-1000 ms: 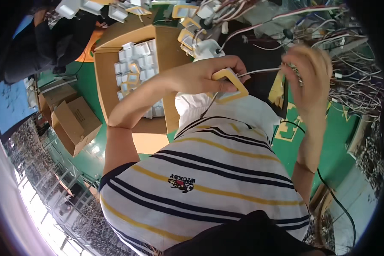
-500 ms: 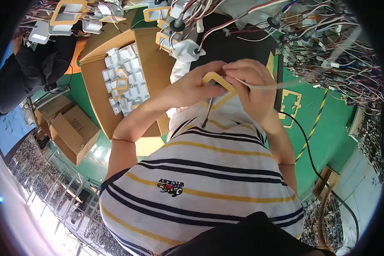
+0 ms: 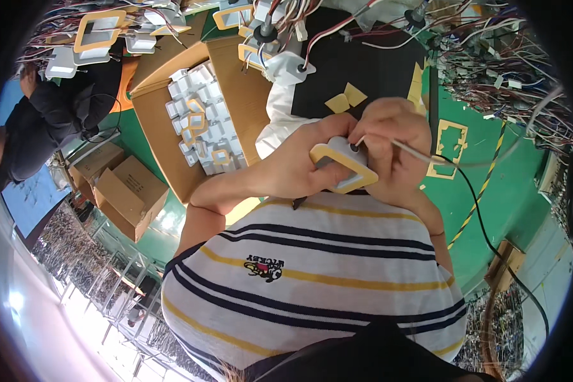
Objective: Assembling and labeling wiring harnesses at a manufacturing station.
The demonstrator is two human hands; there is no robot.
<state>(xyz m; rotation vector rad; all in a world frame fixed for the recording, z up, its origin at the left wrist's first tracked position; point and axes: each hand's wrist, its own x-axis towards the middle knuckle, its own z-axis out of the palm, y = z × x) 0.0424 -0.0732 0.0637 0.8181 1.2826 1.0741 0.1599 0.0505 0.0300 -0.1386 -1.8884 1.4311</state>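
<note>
My left hand is closed around a small pale-grey plastic housing with a yellow frame-shaped gasket on its open face. A small black grommet sits in the housing's wall. At that grommet, the fingers of my right hand pinch a pale cable, which trails off to the right. Both hands meet in front of my striped shirt. A short dark tip shows below my left hand, too little to name.
A cardboard box of housings stands left of my arms. Yellow offcuts lie on a black surface. Wired housings and tangled wire bundles fill the far side. A dark-clothed person is at far left.
The housing has turned in my left hand, so its grommet now shows. Both hands have shifted slightly right and nearer. The view has moved a little, uncovering yellow offcuts.
</note>
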